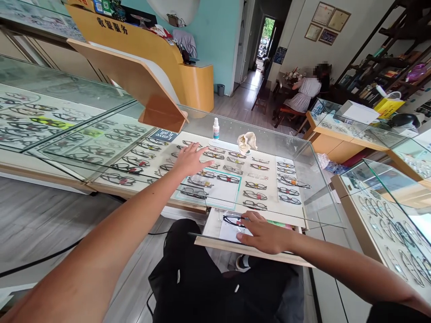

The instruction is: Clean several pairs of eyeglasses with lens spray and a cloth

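My left hand (190, 160) lies on the glass top of the display case (266, 141), fingers spread, holding nothing. Under the glass around it are rows of eyeglasses, such as a black pair (228, 178). My right hand (261, 231) is over a pulled-out drawer (220, 242) at the case's front edge. Its curled fingers are on a pair of black eyeglasses (232, 220) with a red tag; they cover the far right part of that frame. White paper and clear plastic lie beneath.
On the glass stand a spray bottle (216, 129), a crumpled cloth (247, 142) and a wooden-backed mirror stand (134, 76). More display cases are at the right (390, 224) and left. A person (307, 92) sits at a table far back. My knees are below the drawer.
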Action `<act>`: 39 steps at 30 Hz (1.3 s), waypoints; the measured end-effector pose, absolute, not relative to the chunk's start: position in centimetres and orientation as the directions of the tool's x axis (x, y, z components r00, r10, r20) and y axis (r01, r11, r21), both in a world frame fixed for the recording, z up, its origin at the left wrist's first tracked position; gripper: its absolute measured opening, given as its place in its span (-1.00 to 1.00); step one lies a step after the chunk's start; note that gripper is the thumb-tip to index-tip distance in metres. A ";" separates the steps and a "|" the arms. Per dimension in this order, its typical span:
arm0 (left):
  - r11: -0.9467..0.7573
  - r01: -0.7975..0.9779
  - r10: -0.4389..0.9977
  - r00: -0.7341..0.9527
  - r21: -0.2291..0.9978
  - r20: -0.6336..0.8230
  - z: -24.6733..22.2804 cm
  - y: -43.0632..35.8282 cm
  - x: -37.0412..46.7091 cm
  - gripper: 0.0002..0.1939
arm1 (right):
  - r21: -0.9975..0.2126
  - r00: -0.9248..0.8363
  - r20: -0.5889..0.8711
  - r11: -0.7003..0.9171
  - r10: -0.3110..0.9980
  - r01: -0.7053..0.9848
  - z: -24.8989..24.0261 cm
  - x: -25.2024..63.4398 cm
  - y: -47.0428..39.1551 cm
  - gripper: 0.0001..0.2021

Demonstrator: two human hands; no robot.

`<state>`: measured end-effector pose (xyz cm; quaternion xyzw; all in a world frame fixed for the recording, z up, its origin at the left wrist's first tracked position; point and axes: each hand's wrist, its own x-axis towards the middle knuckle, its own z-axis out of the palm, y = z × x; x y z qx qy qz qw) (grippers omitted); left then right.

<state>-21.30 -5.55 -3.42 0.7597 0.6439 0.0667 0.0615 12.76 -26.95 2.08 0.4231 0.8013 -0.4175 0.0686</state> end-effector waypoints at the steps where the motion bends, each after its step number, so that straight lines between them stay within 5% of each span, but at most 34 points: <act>1: -0.164 0.970 0.986 0.163 0.180 0.019 -3.4 -5.6 -21.3 0.00 | -0.589 -0.617 -0.485 0.289 0.620 0.754 0.8 12.4 -26.5 -0.23; 6: -0.164 0.970 0.986 0.162 0.181 0.025 -3.3 -5.7 -21.2 -0.01 | -0.439 -0.501 -0.510 0.290 0.699 0.851 -5.4 10.0 -24.1 -0.13; 16: -0.159 0.968 0.987 0.156 0.197 0.029 -3.3 -5.9 -21.4 -0.02 | -0.177 -0.475 -0.156 0.448 0.866 0.876 -14.8 5.1 -17.5 -0.16; 39: -0.159 0.974 0.987 0.154 0.163 0.042 -3.6 -5.9 -21.4 -0.04 | -0.150 -0.430 -0.155 0.409 0.889 0.900 -18.6 2.7 -14.6 -0.18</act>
